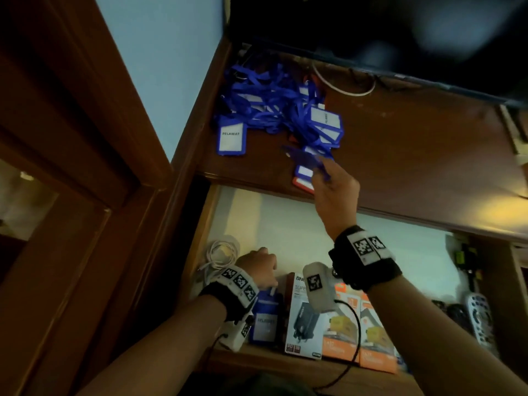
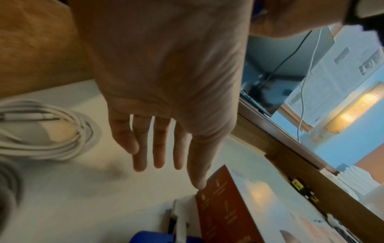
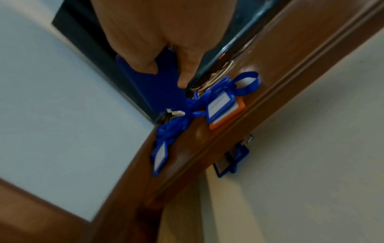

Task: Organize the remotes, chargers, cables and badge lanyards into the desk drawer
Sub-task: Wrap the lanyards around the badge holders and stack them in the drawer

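A tangled pile of blue badge lanyards (image 1: 274,101) lies on the brown desk top (image 1: 414,155). My right hand (image 1: 323,167) reaches up to its near edge and pinches a blue badge holder (image 3: 153,85) between thumb and fingers (image 3: 185,70). Below, the open drawer (image 1: 285,221) has a pale lining. My left hand (image 2: 166,167) is inside it, fingers straight and holding nothing, thumb tip against a charger box (image 2: 224,205). A coiled white cable (image 2: 41,131) lies left of that hand, and a blue badge (image 1: 265,318) lies by the wrist.
Charger boxes, one white (image 1: 305,318) and two orange (image 1: 343,332), stand along the drawer's front. Remotes (image 1: 480,318) lie at its right end. A black screen (image 1: 371,30) overhangs the back of the desk. An orange badge holder (image 3: 226,118) sits near the desk edge. A wooden door frame (image 1: 85,167) rises at left.
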